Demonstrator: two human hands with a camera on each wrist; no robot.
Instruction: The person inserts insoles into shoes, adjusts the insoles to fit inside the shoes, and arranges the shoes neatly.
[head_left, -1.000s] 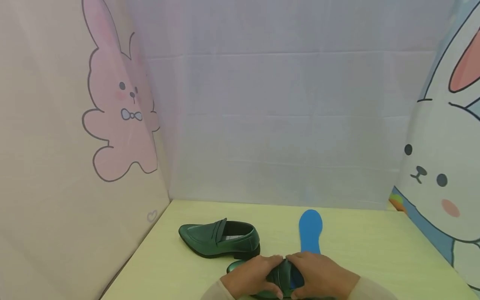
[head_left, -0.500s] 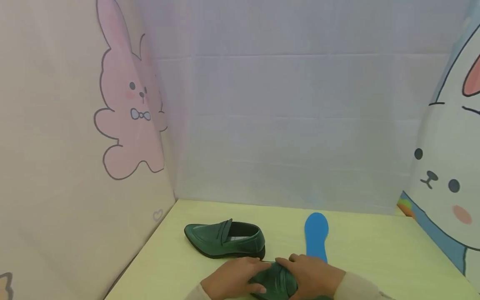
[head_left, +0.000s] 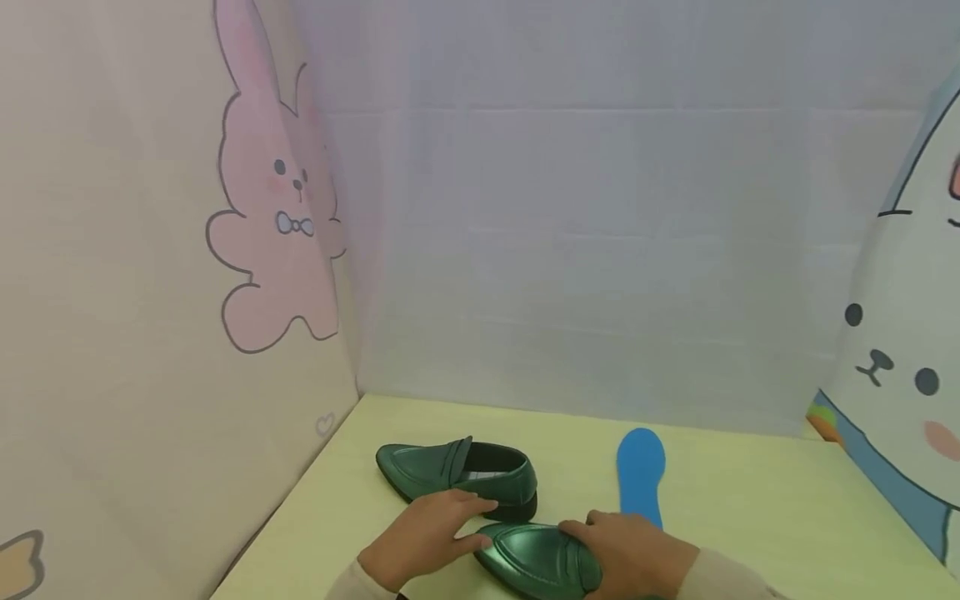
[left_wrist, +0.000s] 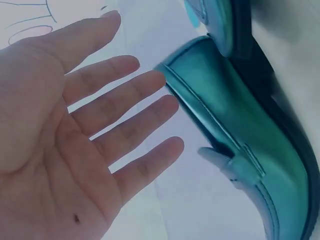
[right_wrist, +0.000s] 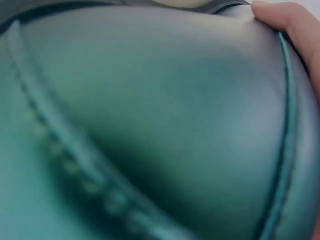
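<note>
A dark green loafer (head_left: 528,554) lies at the front of the table, its pointed toe to the left. My right hand (head_left: 633,550) grips it over the opening, which is hidden. In the right wrist view its stitched green leather fills the picture, with a fingertip (right_wrist: 272,11) at the upper right edge. My left hand (head_left: 422,533) is off to the left by the toe, its fingers straight and apart; the left wrist view shows its bare palm. Behind it stands the matching green loafer (head_left: 420,468), with a pale lining visible inside.
A blue insole (head_left: 641,471) lies flat on the pale yellow table (head_left: 750,500), just beyond my right hand. A pale cloth (head_left: 600,250) hangs behind the table. Side cloths carry a pink rabbit (head_left: 277,250) and a white rabbit (head_left: 900,317).
My left hand has let go of the near loafer and moved left, its fingers straightening. My right hand keeps its hold. More of the loafer's toe shows. The head view has turned slightly left.
</note>
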